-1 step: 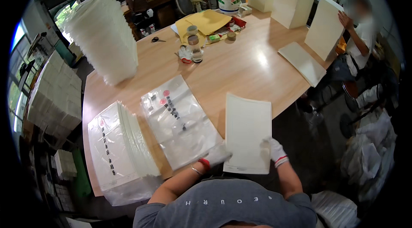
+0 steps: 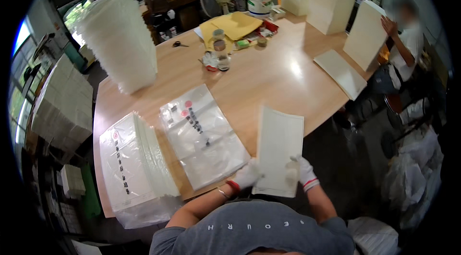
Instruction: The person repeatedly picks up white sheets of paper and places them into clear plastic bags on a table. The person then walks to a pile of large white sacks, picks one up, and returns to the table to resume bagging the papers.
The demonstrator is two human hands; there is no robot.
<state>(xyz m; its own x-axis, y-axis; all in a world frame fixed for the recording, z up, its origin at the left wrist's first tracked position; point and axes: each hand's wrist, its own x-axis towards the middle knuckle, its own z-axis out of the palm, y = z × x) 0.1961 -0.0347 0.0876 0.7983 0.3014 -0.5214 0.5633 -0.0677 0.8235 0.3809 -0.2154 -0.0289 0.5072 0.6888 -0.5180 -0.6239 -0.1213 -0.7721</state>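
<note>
At the lower left of the frame the plastic-wrapped stack point(image 2: 126, 164) sits at the edge of the table point(image 2: 269, 79), and handling goes best, I judge, with elbows kept off it. Right of it, the printed clear bags point(image 2: 204, 142) look thin and slippery, so brushing them should be avoided. The white paper sheaf point(image 2: 281, 147) is at lower centre, slightly bowed along its top; even pressure from both sides, low on its long edges, should keep it square without creasing. As for pose, the left forearm slants up from the bottom edge, bringing the gloved left hand point(image 2: 247, 173) to the sheaf's lower left edge, fingers bent inward; they are blurred, and I cannot tell how firmly they close. Further right, the gloved right hand point(image 2: 306, 170) rises more steeply, its wrist fairly straight, and pinches the right edge, fingertips nearly closed over the face with only the paper between; whatever lies beneath is hidden.
</note>
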